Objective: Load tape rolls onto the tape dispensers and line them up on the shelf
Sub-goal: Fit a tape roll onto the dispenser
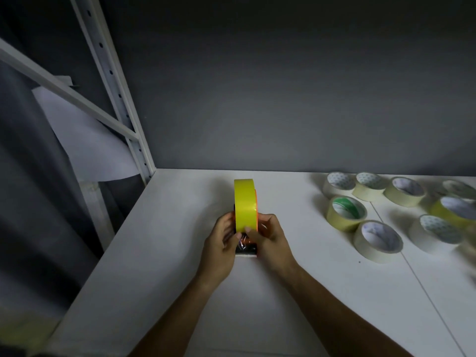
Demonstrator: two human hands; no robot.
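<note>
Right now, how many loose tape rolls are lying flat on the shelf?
8, all at right. Back row. Nearer: green-cored, yellow. More may lie beyond the right edge.

Dim, vignetted frame; light pools centrally, edges curve and blur.

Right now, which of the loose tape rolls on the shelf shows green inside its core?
The yellowish tape roll nearest the hands, in the left of the group. Its inner core shows green; the other loose rolls' cores look white or grey.
</note>
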